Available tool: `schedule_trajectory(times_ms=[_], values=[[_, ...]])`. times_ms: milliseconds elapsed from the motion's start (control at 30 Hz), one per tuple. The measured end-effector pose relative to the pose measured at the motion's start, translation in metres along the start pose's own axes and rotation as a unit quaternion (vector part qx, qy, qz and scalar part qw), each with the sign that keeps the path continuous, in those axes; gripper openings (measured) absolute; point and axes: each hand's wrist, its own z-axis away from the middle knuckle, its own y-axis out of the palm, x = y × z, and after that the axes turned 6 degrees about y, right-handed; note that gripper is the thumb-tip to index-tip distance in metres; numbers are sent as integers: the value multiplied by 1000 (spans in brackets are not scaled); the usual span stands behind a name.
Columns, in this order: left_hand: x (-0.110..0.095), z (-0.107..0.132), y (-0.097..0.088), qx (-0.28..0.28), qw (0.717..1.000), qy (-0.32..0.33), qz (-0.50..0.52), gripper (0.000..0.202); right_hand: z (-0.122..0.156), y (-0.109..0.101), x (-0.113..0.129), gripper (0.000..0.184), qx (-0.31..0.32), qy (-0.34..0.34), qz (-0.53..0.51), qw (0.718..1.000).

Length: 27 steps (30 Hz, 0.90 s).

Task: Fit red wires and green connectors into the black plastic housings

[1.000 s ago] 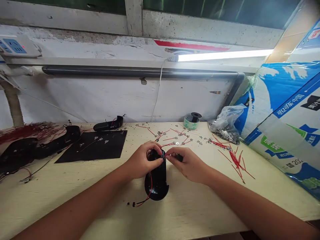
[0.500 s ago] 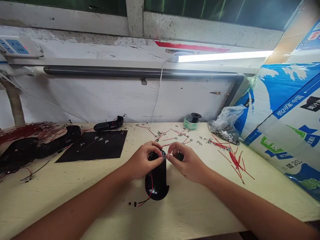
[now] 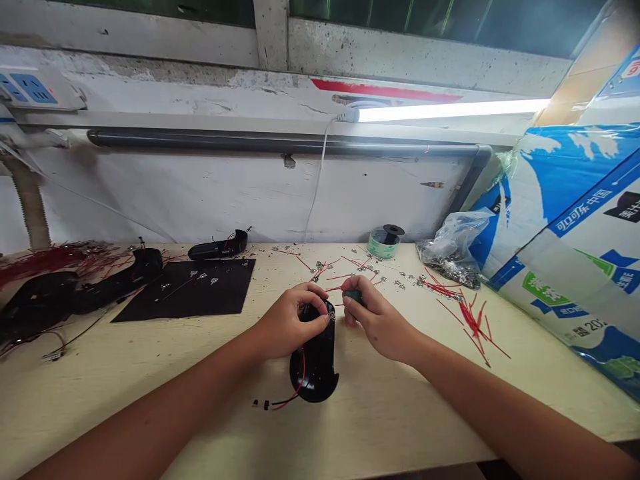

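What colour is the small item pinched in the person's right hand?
The small item in the right hand is dark green, shown best in the head view.

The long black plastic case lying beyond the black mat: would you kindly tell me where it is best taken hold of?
Grip the long black plastic case around its middle, coming from above and the near side, over the black mat. It lies long and narrow along the table, so its body should span easily, and this avoids the thin wires near its raised right end.
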Motion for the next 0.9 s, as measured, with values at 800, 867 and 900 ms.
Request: schedule_trajectory(times_ms=[800,867,900], values=[[6,0,1,23,999,21,14,13,6,6,1,32,60,-32,166,984],[7,0,1,23,999,20,10,13,6,7,1,33,56,-27,159,985],[7,0,1,23,999,20,8,13,6,7,0,32,53,-27,150,987]])
